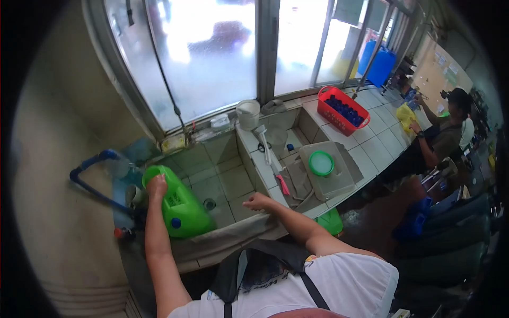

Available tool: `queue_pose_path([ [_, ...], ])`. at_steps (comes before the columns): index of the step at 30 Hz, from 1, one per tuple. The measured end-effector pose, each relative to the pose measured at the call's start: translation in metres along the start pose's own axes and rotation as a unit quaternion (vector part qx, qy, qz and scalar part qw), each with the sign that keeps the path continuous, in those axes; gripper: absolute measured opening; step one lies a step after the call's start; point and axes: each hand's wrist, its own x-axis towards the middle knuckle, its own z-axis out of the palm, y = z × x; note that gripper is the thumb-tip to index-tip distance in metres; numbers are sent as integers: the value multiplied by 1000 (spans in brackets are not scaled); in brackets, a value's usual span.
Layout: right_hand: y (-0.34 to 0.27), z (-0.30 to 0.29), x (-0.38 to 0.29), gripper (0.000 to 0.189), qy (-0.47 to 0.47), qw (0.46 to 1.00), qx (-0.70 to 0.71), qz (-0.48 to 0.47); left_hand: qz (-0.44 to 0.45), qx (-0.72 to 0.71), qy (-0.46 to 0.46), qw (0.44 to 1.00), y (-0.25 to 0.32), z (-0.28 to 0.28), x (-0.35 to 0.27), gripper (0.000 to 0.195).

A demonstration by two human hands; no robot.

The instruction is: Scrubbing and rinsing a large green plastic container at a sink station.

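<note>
In the head view, my left hand (157, 186) is closed on the upper end of a green plastic jug (189, 210). The jug lies tilted against the left side of a tiled sink basin (222, 175), and a blue cap shows on its lower part. Its handle is mostly covered by my fingers. My right hand (256, 201) hangs over the basin's right part, apart from the jug, its fingers curled in with nothing visible in them. A drain (209, 204) shows in the basin floor between the hands.
A blue pipe (93, 159) bends out by the left wall. On the right stand a white bucket (248, 114), a brush (264, 145), a plastic container (332, 179) with a green-rimmed lid, and a red basket (342, 111) of blue caps. Another person (441, 131) holds a yellow item.
</note>
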Motion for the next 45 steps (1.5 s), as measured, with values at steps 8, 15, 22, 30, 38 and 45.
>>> queue_pose_path([
  [8, -1, -5, -1, 33, 16, 1000, -2, 20, -75, -105, 141, 982, 19, -29, -54, 37],
  [15, -14, -3, -8, 30, -35, 997, 49, 37, -70, -9, 214, 974, 30, -36, -75, 37],
  [22, -5, -3, -7, 29, -24, 998, 52, 40, -80, -14, 166, 983, 23, -33, -59, 35],
  [30, -15, 0, -13, 35, 40, 987, 141, -58, -144, -97, 13, 985, 13, -27, -13, 47],
  [38, -58, -5, -28, 78, -81, 945, 302, -98, -23, 1, 10, 1000, 58, -42, -18, 44],
  [45, -124, -70, 10, 103, -2, 962, 203, -180, 190, -127, 196, 954, 126, -175, -62, 21],
])
